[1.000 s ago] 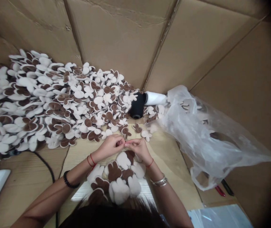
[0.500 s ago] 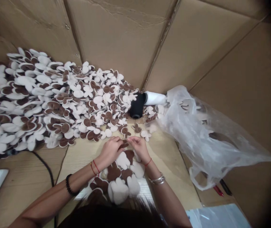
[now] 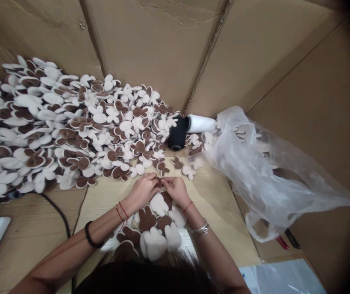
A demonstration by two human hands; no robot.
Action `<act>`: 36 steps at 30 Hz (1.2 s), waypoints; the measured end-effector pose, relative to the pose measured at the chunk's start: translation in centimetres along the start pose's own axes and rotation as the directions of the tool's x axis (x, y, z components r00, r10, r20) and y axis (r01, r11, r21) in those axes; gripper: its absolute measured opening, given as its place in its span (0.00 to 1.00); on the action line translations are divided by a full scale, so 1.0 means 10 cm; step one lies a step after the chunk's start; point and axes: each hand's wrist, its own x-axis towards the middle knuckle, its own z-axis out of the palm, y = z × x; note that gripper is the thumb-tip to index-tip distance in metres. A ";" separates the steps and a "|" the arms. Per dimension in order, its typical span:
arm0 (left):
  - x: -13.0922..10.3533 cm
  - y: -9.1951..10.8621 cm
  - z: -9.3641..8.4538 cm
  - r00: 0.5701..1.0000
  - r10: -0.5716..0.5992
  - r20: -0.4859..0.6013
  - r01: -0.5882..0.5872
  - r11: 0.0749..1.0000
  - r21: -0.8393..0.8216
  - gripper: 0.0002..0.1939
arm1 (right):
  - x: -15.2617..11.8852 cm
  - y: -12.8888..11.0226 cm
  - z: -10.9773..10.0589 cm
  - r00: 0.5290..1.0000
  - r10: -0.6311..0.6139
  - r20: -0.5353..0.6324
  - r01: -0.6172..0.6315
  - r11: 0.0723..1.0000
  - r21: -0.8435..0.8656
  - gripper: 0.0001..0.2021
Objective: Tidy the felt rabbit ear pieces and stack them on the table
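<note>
My left hand point(image 3: 144, 187) and my right hand point(image 3: 176, 188) meet fingertip to fingertip over the table. Between them they pinch a small brown plush bunny-shaped piece point(image 3: 160, 182), mostly covered by the fingers. Just below the hands lies a group of larger bunny-shaped plush pieces, some brown point(image 3: 147, 218) and some cream point(image 3: 153, 244). A loose brown-and-cream bunny piece point(image 3: 177, 163) and a cream one point(image 3: 189, 171) rest beyond my right hand.
A large heap of bunny-shaped pieces point(image 3: 70, 130) fills the left and back. Behind stand a black thread cone point(image 3: 177, 134) and a white thread cone point(image 3: 201, 123). A clear plastic bag point(image 3: 239, 163) lies right, near red point(image 3: 282, 243) and black-handled tools point(image 3: 292, 239). A black cable point(image 3: 58, 210) runs left.
Both hands stay together on the small brown piece, their fingers shifting slightly and my right wrist turning a little. The view has moved slightly; the other things stay put.
</note>
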 end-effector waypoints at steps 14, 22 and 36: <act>-0.01 -0.09 0.08 0.987 0.162 -0.008 -0.159 0.978 0.133 0.09 | 0.03 -0.02 -0.23 0.973 0.199 -0.118 -0.096 0.810 0.578 0.10; 0.05 -0.12 -0.06 0.998 -0.069 0.012 0.069 0.993 -0.091 0.17 | 0.02 -0.06 -0.22 0.969 0.208 -0.133 -0.094 0.809 0.580 0.08; 0.03 -0.03 0.02 1.000 -0.005 -0.026 0.011 0.973 0.229 0.05 | -0.04 -0.22 -0.20 0.978 0.204 -0.052 -0.121 0.746 0.655 0.12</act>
